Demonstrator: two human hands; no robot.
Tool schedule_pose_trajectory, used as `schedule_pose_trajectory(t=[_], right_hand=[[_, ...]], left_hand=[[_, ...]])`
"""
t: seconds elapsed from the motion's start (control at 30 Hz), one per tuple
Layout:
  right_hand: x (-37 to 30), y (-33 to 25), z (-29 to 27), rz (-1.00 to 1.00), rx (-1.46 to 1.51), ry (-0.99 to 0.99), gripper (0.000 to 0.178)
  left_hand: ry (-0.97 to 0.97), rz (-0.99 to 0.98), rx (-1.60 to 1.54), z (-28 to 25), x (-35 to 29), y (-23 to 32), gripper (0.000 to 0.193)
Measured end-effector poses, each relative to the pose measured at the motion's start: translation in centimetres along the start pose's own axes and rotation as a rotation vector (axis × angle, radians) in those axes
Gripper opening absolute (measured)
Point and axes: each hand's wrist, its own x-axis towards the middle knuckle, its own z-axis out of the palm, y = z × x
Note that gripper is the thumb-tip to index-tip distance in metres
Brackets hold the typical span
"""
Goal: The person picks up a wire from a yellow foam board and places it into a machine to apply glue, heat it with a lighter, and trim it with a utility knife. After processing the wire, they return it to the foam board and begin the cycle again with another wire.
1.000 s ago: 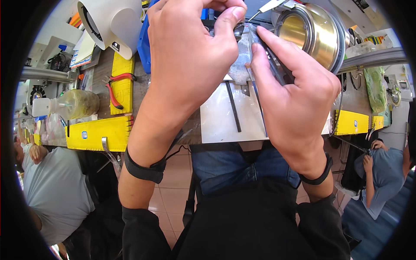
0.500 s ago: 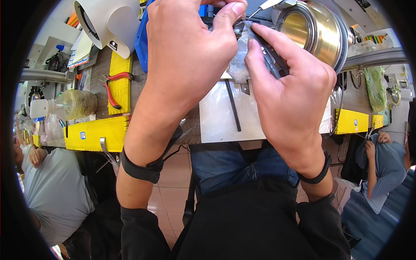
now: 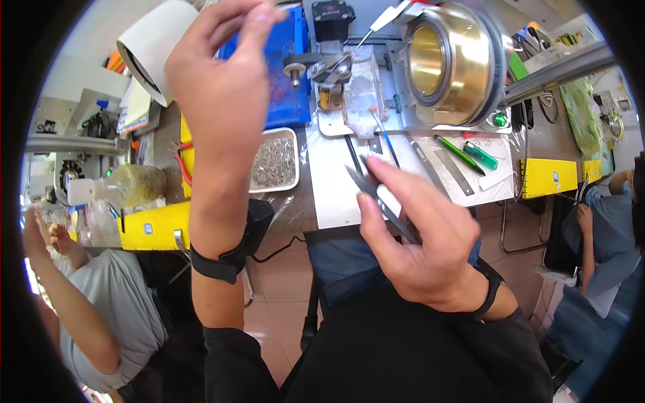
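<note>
Head view: a right hand (image 3: 430, 248) grips dark tweezers (image 3: 384, 207) above the near edge of a white sheet (image 3: 329, 188).
The tweezers are probably light, stiff yet springy, with delicate points, best held mid-arm; they look slim, dark grey and sharply tapered, aimed far and left, clamped between thumb and forefinger. The left hand (image 3: 218, 84) is raised at far left, thumb and forefinger tips together; whether they pinch something tiny, I cannot tell.
</note>
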Motion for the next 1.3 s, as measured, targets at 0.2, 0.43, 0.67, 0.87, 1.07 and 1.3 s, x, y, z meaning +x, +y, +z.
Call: schedule_pose_trajectory(t=[0.2,0.43,0.67,0.87,1.07,1.3], right_hand=[[-3.1,6.3,-2.4,0.001,-0.304,-0.013,0.032],[-4.5,10.5,-2.9,0.027,-0.598,-0.074,0.023],[-4.2,8.9,-3.2,0.004,-0.518,-0.02,0.02],[-3.9,7.2,-2.9,-0.002,-0.246,-0.034,0.022],[-3.2,5.8,-2.3,-0.019,-0.178,-0.086,0.022],[-3.1,6.1,-2.1,-0.012,-0.179,-0.134,0.022]], left_hand=[[0.092,-0.018,0.129,-2.7,1.1,-2.7,0.011],[-0.266,0.013,1.004,-3.4,0.7,-4.7,0.02],[-0.315,0.099,0.959,-4.1,-1.3,-1.7,0.019],[-0.09,0.13,0.68,-2.7,-3.4,1.9,0.01],[-0.093,0.323,0.566,0.1,-5.6,1.3,0.027],[-0.113,0.397,0.576,1.4,-6.1,2.0,0.031]])
